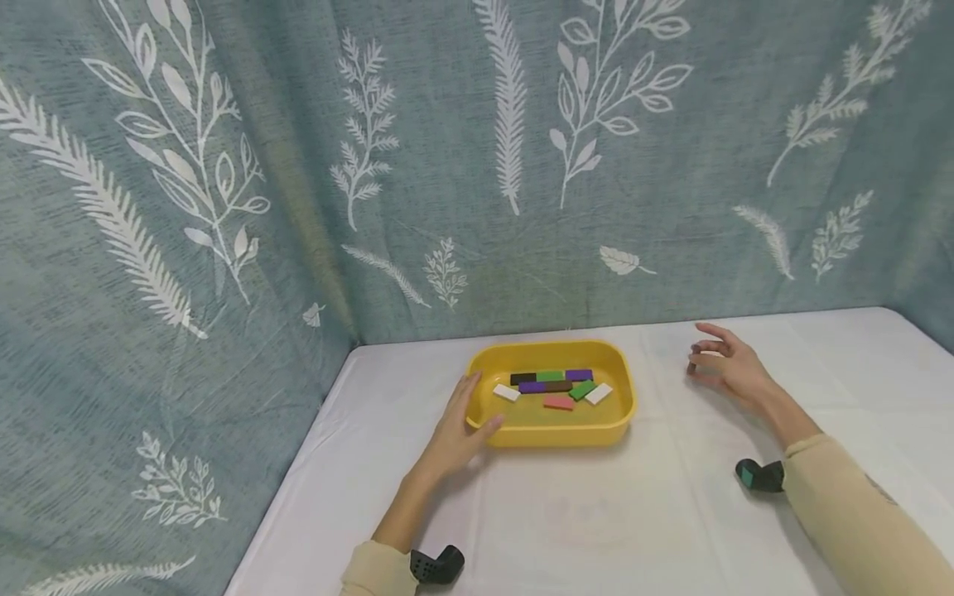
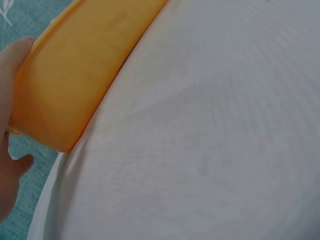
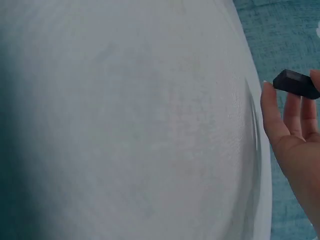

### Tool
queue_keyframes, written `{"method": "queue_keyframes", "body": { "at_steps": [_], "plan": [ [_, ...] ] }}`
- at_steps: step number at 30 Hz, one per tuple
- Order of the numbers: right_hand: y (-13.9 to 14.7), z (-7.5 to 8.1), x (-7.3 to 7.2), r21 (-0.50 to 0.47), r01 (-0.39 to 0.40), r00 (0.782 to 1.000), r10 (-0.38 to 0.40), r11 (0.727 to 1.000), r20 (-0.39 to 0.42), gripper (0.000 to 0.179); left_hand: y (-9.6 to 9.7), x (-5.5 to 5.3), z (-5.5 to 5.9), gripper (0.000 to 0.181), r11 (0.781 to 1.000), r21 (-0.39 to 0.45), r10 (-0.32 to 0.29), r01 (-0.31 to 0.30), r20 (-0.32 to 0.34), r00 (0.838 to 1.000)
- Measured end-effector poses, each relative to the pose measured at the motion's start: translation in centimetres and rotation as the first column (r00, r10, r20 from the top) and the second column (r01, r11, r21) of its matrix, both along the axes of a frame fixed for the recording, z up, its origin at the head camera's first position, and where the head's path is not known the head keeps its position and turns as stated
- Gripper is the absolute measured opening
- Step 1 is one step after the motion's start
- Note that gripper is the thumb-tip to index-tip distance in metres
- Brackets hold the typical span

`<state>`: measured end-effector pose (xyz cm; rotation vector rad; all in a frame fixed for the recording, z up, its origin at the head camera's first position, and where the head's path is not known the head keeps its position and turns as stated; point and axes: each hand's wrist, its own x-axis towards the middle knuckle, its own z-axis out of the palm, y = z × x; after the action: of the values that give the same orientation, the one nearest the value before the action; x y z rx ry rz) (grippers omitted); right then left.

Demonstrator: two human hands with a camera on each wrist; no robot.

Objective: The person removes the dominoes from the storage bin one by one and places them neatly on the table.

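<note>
A yellow plastic tray (image 1: 551, 437) sits on the white cloth, with several small rectangular blocks on its floor: white (image 1: 507, 392), black (image 1: 523, 379), green, purple, brown and pink (image 1: 559, 402). Against the tray's left side rests my left hand (image 1: 455, 426), fingers extended along the wall and thumb spread toward the near rim. In the left wrist view, part of that hand touches the tray's outer wall (image 2: 75, 75). To the right of the tray, my right hand (image 1: 734, 371) pinches a dark block (image 3: 297, 83) between thumb and fingers, above the cloth.
A white cloth (image 1: 596, 521) covers the table. Behind and to the left hangs a blue-green curtain (image 1: 447, 207) with white leaf prints. Black wrist devices (image 1: 760, 476) are at both sleeve cuffs.
</note>
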<state>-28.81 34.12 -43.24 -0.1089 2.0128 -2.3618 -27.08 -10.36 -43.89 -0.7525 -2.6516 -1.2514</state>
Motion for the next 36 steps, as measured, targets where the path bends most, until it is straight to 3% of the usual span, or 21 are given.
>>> {"method": "queue_keyframes", "body": {
  "at_steps": [3, 6, 9, 17, 26, 36],
  "plan": [
    [-0.12, -0.19, -0.11, 0.170, 0.019, 0.998, -0.009, 0.985, -0.061, 0.063, 0.00, 0.09, -0.06, 0.076, 1.000, 0.002, 0.010, -0.010, -0.001, 1.000],
    [-0.34, -0.20, -0.22, 0.342, 0.029, 0.995, 0.004, 0.939, -0.096, 0.067, 0.04, 0.10, -0.07, 0.076, 1.000, 0.005, 0.009, -0.009, -0.009, 1.000],
    [-0.58, 0.07, -0.31, 0.435, 0.026, 0.993, 0.027, 0.900, -0.115, 0.067, 0.02, 0.07, -0.05, 0.076, 1.000, 0.009, 0.005, -0.005, -0.013, 1.000],
    [-0.66, 0.02, -0.24, 0.544, 0.021, 0.985, 0.076, 0.839, -0.155, 0.064, 0.02, 0.15, -0.03, 0.075, 1.000, 0.014, -0.002, 0.002, -0.011, 1.000],
    [-0.66, -0.50, -0.41, 0.611, 0.005, 0.979, 0.122, 0.792, -0.166, 0.062, -0.02, 0.04, -0.18, 0.074, 1.000, 0.008, 0.003, -0.003, -0.017, 1.000],
    [-0.70, -0.55, -0.52, 0.620, 0.001, 0.980, 0.121, 0.784, -0.155, 0.064, 0.04, 0.08, -0.10, 0.075, 1.000, 0.004, 0.010, -0.010, -0.010, 1.000]
  ]
}}
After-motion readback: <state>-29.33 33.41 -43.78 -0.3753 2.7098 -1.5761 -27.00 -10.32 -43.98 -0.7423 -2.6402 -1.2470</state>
